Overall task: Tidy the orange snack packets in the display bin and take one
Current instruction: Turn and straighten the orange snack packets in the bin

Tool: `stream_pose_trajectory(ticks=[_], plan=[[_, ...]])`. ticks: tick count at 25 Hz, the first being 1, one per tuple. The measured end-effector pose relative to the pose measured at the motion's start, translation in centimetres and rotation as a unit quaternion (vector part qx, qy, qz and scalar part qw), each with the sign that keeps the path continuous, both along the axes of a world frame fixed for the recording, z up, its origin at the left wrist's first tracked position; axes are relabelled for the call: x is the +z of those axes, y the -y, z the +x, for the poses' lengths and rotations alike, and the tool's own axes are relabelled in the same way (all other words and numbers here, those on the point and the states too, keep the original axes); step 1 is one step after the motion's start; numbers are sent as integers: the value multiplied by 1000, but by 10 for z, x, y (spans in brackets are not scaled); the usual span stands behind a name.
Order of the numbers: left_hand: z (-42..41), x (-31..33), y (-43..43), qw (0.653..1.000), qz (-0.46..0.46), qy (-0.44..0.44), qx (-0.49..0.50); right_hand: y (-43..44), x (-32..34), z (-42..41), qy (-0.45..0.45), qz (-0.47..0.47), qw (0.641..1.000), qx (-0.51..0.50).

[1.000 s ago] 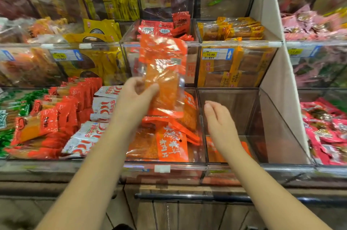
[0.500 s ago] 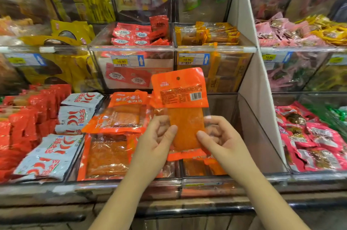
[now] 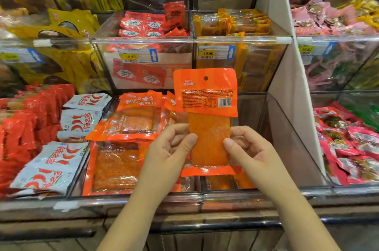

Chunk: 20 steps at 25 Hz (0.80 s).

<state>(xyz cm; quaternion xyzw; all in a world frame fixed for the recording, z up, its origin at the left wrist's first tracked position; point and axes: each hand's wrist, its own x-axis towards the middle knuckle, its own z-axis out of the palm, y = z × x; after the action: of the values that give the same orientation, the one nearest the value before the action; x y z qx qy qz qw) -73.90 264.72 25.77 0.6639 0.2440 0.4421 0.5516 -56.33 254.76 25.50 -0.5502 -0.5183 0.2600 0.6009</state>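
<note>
- Orange snack packet (image 3: 207, 107): held upright above the front of the display bin (image 3: 287, 140), printed back and barcode facing the camera.
- Left hand (image 3: 170, 154): fingers curled behind the packet's left edge, thumb pressed on its clear window.
- Right hand (image 3: 250, 152): fingers curled behind the right edge, thumb on the front.
- Remaining orange packets (image 3: 131, 119): lying flat and overlapping in the neighbouring bin to the left.
- White chilli packets (image 3: 51, 168): stacked further left.

A shop's snack aisle: tiered clear display bins (image 3: 143, 40) fill the frame, heaped with sealed snack packets (image 3: 141, 25), and yellow price labels (image 3: 130, 57) reading 10.90 sit at centre.
</note>
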Motion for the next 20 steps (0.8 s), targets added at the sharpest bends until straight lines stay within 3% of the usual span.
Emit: stream_pose_trajectory(ticks=[9, 17, 20], plan=[[-2, 2, 4, 998, 25, -51, 21, 4, 5, 0, -26, -7, 1000, 8], [1, -1, 6, 998, 48, -1, 26, 2, 1, 1, -20, 20, 1000, -5], [2, -8, 4, 959, 234, -62, 150, 0, 0, -1, -42, 51, 997, -44]])
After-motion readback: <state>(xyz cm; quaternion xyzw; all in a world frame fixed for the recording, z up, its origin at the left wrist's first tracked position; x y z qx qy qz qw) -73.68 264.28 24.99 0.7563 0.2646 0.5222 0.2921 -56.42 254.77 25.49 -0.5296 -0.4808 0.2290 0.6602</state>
